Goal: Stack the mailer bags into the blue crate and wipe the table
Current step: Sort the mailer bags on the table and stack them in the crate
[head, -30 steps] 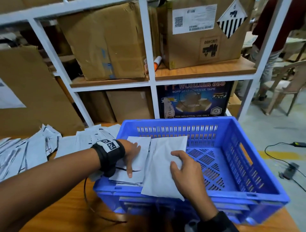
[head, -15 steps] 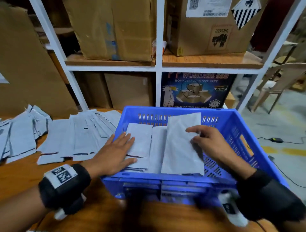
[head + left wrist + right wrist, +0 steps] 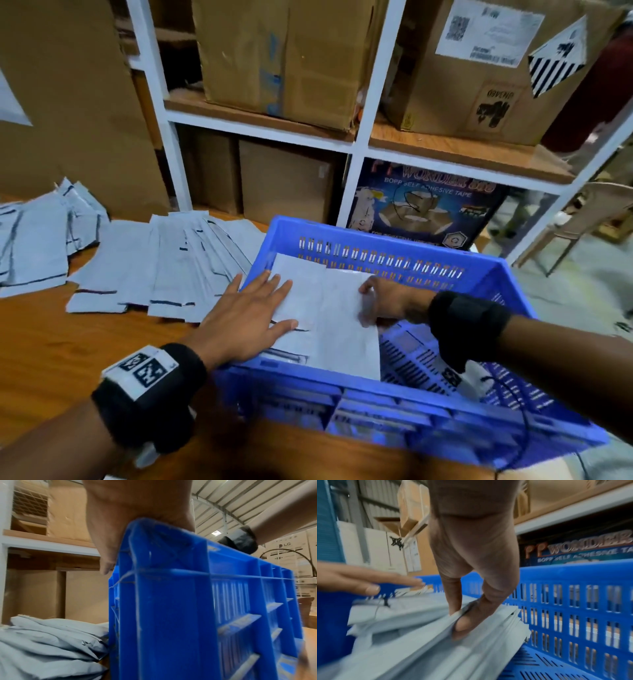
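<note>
The crate (image 3: 394,240) is blue plastic with slotted walls and a perforated floor, standing upright on the wooden table (image 3: 51,342). Inside it, against its left wall, lies a flat stack of pale grey mailer bags (image 3: 342,335); the right part of its floor is bare. Left of the crate, just beside its wall, more grey bags (image 3: 164,270) lie fanned and overlapping on the table, and another heap (image 3: 37,240) lies farther left of the crate.
</note>
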